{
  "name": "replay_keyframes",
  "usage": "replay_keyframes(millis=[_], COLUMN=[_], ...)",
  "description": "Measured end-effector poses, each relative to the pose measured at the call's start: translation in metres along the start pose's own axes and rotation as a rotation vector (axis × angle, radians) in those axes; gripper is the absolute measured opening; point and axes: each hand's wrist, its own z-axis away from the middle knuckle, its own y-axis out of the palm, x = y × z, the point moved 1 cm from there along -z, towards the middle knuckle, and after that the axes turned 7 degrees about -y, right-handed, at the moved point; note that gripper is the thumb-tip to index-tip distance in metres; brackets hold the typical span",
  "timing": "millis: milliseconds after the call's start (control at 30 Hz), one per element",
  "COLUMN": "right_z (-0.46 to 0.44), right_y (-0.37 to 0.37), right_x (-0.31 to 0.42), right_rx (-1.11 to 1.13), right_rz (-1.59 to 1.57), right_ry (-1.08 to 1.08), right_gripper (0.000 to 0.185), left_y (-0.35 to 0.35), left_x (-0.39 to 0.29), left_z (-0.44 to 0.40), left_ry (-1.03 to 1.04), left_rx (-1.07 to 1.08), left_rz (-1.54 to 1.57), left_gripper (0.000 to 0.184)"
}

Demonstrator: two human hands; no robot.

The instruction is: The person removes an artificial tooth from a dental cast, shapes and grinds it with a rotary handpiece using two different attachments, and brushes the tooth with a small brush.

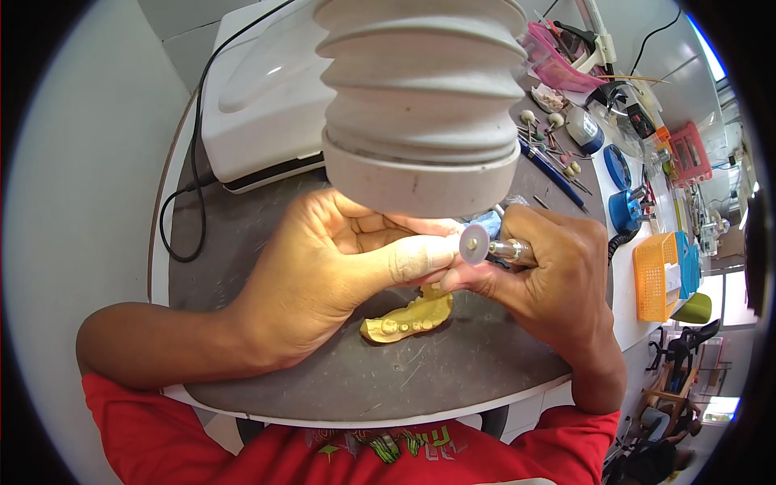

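My right hand (558,263) is wrapped around a rotary handpiece (512,251), whose round grey-purple disc (473,244) points left toward my other hand. The thumb and forefinger of my left hand (331,263) are pressed together right beside the disc. Whatever small piece they pinch is hidden by the fingers and the disc. On the grey tabletop below both hands lies a yellow dental cast (408,321) with a row of teeth; its upper end is partly covered by my fingers.
A ribbed white suction hose (420,105) hangs just above my hands. At the back left stands a white machine (267,97) with a black cord (196,162). Several burs (558,145) and a blue pen-like tool (551,174) lie at right, near an orange basket (655,275).
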Motion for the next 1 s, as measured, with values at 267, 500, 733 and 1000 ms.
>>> replay_keyframes(millis=[267, 500, 733, 1000], right_z=[-0.0003, -0.0006, 0.0006, 0.0000], right_y=[0.0007, 0.0034, 0.0016, -0.0002], right_x=[0.0003, -0.0007, 0.0027, 0.0012], right_rx=[-0.016, -0.054, -0.031, -0.040], right_rz=[-0.011, -0.004, -0.004, -0.009], right_ry=[-0.004, -0.030, -0.015, -0.002], right_gripper=[0.051, 0.054, 0.052, 0.052], left_y=[0.0017, 0.0014, 0.0024, 0.0006], left_x=[-0.0020, -0.0023, -0.0031, -0.0001], left_z=[0.0005, 0.0003, 0.0005, 0.0006], left_ry=[-0.004, -0.013, -0.011, -0.006], left_rx=[0.011, 0.008, 0.024, -0.007], left_rz=[0.013, 0.009, 0.028, -0.001], left_gripper=[0.019, 0.020, 0.019, 0.019])
